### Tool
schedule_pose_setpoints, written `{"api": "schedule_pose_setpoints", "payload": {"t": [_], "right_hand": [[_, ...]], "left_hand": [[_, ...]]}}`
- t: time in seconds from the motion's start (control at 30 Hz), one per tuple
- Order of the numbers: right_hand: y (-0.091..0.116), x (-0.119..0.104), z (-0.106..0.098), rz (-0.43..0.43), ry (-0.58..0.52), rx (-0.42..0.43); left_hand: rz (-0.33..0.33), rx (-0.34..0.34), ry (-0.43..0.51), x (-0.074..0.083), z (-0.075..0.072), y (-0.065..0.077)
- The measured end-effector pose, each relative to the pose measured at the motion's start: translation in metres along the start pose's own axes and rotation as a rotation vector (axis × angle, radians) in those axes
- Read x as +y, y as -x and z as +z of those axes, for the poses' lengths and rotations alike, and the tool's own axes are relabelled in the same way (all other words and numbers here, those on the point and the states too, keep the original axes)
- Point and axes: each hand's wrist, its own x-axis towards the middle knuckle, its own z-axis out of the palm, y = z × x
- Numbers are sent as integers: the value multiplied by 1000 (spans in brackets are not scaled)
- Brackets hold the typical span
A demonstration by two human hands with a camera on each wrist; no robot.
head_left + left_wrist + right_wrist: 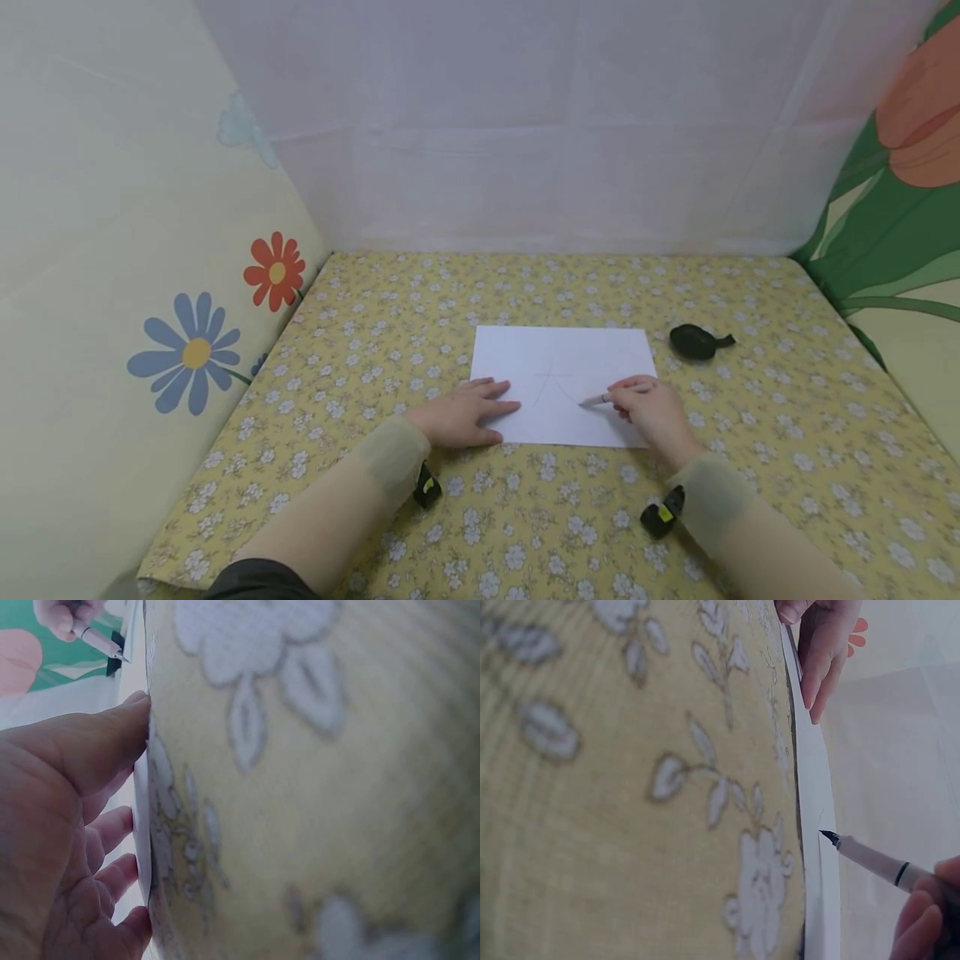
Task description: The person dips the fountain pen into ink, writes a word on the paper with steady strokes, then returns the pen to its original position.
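Note:
A white sheet of paper [525, 350] lies flat on the table, bearing a few thin, faint lines: two slanted strokes and a short level one. My left hand [465, 413] rests with spread fingers on the sheet's left part. Between thumb and fingers, my right hand [654, 412] pinches a pale fountain pen [597, 400]. In the right wrist view the dark nib of the pen [870, 858] touches the paper [814, 780] or sits very near it; on the head view the tip meets the lower end of the right slanted line.
A black, rounded object with a short tail [693, 342], its kind unclear, lies right of the paper. Yellow floral cloth [420, 308] covers the table. A pale curtain [570, 150] hangs behind, with flower-printed panels at both sides.

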Motion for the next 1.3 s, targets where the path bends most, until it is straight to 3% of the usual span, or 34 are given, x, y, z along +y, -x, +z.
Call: {"api": "schedule_pose_setpoints", "payload": {"t": [0.53, 1.07, 1.3], "right_hand": [[-1, 3, -4, -1, -20, -16], [1, 4, -5, -75, -144, -9], [-3, 5, -10, -69, -183, 38]], "left_hand": [[-7, -2, -7, 0, 0, 0], [-8, -4, -6, 0, 0, 0], [-5, -3, -8, 0, 0, 0]]}}
